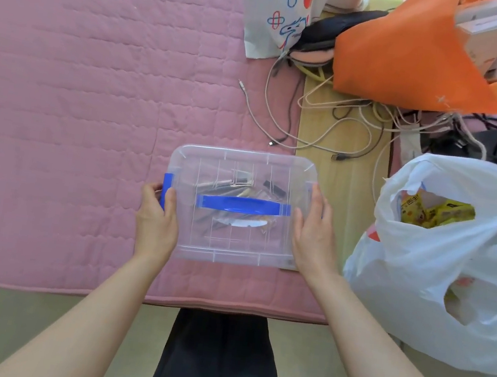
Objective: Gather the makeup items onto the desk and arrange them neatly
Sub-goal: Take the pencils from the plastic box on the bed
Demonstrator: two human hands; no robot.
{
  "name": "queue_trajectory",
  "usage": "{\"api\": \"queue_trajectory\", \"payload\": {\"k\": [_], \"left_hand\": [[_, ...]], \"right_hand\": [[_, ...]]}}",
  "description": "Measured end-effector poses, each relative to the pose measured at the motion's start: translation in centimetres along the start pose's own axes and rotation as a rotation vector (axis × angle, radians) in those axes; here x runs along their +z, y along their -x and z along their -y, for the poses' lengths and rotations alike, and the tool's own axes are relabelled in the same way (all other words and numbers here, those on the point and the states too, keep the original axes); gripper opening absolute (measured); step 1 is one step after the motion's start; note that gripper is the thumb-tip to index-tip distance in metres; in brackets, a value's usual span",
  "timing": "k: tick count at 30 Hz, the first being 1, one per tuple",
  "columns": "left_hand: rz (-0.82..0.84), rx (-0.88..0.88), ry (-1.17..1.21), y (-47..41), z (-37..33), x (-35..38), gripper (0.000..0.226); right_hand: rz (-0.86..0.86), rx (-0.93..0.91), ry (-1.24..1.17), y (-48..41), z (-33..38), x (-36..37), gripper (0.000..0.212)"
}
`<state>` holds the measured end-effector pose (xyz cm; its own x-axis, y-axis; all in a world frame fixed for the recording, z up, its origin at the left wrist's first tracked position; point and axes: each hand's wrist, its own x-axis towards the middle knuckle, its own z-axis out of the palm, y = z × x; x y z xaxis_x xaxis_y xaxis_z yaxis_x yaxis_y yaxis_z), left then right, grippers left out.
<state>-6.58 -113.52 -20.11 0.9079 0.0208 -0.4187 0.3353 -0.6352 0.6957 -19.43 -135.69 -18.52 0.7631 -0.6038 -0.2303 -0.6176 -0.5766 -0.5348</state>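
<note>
A clear plastic storage box (233, 249) with a blue carry handle (245, 205) on its lid sits at the right edge of a pink quilted mat (78, 102). Several makeup items (241, 187) show dimly through the lid. My left hand (156, 217) grips the blue side latch (166, 188) on the box's left end, thumb on the lid and fingers curled behind the latch. My right hand (313, 235) lies against the box's right end with its fingers straight, covering the latch there.
An orange bag (416, 52) holding white boxes sits at the back right. A white plastic bag (438, 270) with yellow packets lies to the right. Tangled cables (329, 120) lie behind the box, beside a white printed bag (273, 14). My dark-clothed legs (218, 361) are below.
</note>
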Motion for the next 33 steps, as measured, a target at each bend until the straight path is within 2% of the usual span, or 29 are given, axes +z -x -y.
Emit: {"api": "queue_trajectory", "payload": {"k": [3, 10, 14, 19, 26, 33], "left_hand": [[-0.032, 0.002, 0.031, -0.2, 0.4, 0.5, 0.012], [-0.094, 0.035, 0.069, -0.3, 1.3, 1.3, 0.013], [-0.121, 0.053, 0.049, -0.2, 1.1, 1.5, 0.012], [-0.153, 0.057, -0.042, -0.3, 0.7, 1.5, 0.026], [-0.183, -0.049, -0.068, -0.4, 0.3, 1.3, 0.034], [-0.145, -0.129, -0.004, -1.0, 0.2, 1.1, 0.037]], "right_hand": [[-0.002, 0.082, -0.151, -0.4, -0.9, 0.4, 0.050], [-0.091, 0.176, -0.284, -0.2, -1.8, 1.7, 0.048], [-0.118, 0.236, -0.241, -0.2, -2.0, 2.0, 0.045], [-0.137, 0.260, -0.219, -0.5, -2.0, 1.9, 0.042], [-0.164, 0.327, -0.199, -0.4, -1.9, 2.1, 0.041], [-0.152, 0.446, -0.376, -1.1, -1.8, 1.8, 0.038]]}}
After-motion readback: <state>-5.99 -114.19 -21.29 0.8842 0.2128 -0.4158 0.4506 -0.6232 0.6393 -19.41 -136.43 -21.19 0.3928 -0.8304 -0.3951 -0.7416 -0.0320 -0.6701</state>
